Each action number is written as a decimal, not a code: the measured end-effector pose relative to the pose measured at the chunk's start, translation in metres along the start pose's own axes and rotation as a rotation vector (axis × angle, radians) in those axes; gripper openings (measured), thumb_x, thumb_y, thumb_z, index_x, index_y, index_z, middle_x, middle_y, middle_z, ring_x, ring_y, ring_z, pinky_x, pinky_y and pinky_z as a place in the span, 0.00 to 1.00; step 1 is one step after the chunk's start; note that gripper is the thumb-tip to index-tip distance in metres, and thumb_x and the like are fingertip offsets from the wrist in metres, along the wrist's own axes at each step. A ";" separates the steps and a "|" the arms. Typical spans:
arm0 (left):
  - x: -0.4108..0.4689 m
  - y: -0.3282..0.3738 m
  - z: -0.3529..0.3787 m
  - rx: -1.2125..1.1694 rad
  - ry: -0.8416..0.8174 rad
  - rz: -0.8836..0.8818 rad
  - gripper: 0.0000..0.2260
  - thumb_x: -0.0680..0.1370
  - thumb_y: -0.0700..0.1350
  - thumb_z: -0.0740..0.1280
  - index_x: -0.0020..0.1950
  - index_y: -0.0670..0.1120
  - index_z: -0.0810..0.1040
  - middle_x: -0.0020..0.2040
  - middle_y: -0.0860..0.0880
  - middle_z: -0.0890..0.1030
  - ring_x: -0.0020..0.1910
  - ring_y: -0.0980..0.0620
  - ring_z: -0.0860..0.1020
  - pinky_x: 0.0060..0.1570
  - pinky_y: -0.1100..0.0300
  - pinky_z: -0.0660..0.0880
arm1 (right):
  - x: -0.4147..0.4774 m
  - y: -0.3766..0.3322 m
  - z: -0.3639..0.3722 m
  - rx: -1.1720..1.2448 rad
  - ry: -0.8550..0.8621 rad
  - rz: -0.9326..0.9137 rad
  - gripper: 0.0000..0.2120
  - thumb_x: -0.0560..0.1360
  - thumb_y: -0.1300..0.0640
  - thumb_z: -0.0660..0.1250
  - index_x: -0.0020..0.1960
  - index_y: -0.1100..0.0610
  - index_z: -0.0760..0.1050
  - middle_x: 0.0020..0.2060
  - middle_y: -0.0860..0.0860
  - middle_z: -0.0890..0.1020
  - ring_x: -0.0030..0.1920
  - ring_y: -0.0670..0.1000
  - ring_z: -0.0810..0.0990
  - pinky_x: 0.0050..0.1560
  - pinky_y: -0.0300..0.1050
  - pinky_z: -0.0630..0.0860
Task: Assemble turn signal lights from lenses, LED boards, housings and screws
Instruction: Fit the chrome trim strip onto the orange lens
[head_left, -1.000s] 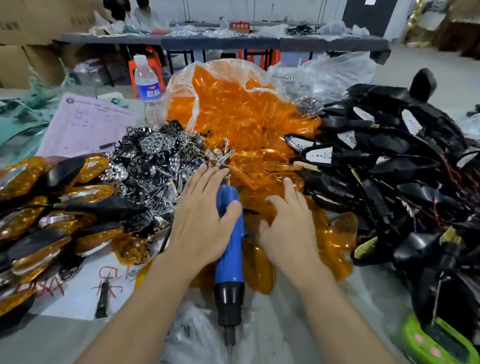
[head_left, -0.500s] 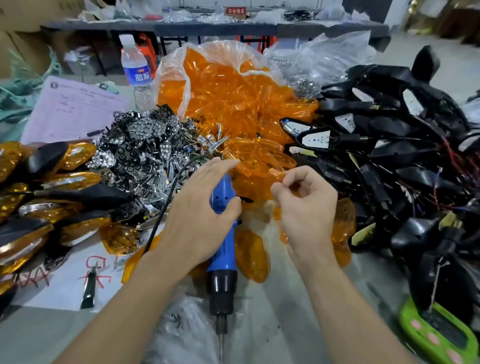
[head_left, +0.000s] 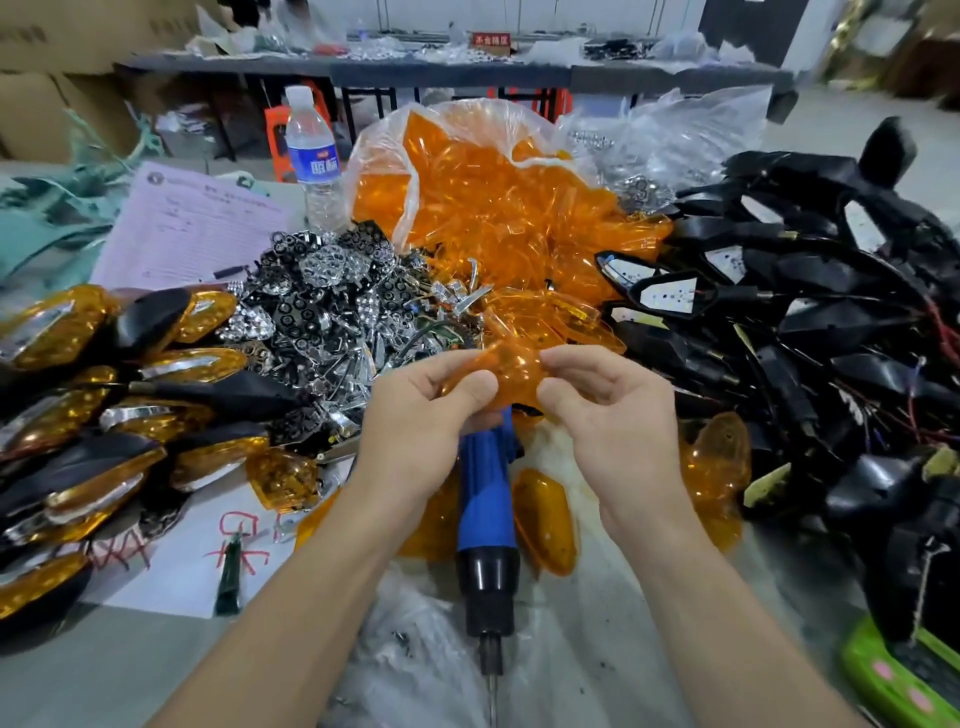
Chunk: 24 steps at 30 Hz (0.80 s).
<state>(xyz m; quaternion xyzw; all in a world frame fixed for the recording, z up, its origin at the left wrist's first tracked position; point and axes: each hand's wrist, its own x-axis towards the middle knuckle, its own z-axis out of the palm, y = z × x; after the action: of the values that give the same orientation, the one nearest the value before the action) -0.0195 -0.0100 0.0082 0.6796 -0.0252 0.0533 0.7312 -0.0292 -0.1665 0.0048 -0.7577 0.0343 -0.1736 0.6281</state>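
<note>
Your L hand (head_left: 415, 421) + R hand (head_left: 610, 431) both pinch one lens (head_left: 501, 371), just above driver (head_left: 485, 501). Done lights (head_left: 104, 415) left of driver, housings (head_left: 831, 338) right. This unit's barely started: lens only.

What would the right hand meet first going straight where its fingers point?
Past the orange lens it pinches, the right hand would probably meet the left hand, holding the lens's other end; depth unclear.

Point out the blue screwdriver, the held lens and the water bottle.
blue screwdriver (head_left: 485, 496): head view, on its blue grip.
held lens (head_left: 511, 370): head view, its orange middle.
water bottle (head_left: 311, 163): head view, blue label.
</note>
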 end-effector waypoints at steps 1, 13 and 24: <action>0.001 0.000 -0.003 -0.026 0.037 0.000 0.13 0.80 0.36 0.71 0.47 0.54 0.88 0.47 0.48 0.89 0.46 0.50 0.87 0.41 0.62 0.82 | 0.003 0.000 0.003 -0.042 0.007 -0.007 0.12 0.76 0.60 0.74 0.50 0.42 0.85 0.48 0.35 0.86 0.53 0.37 0.83 0.56 0.44 0.82; 0.012 0.002 -0.019 -0.051 0.223 -0.050 0.11 0.83 0.40 0.68 0.50 0.53 0.89 0.30 0.53 0.78 0.28 0.59 0.74 0.28 0.68 0.71 | 0.127 -0.025 0.084 -0.895 -0.314 -0.268 0.15 0.79 0.65 0.65 0.61 0.52 0.84 0.64 0.53 0.83 0.58 0.56 0.82 0.58 0.52 0.81; 0.010 0.006 -0.027 -0.229 0.035 -0.237 0.20 0.79 0.37 0.57 0.55 0.50 0.88 0.28 0.52 0.70 0.26 0.56 0.71 0.25 0.63 0.72 | 0.129 -0.003 0.079 -0.694 0.022 -0.368 0.02 0.74 0.52 0.76 0.47 0.46 0.85 0.46 0.43 0.85 0.53 0.47 0.80 0.58 0.50 0.75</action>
<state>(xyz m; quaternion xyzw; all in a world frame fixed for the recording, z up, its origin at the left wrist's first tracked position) -0.0117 0.0182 0.0136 0.5891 0.0621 -0.0248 0.8053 0.1149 -0.1264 0.0244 -0.9166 -0.0389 -0.2697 0.2925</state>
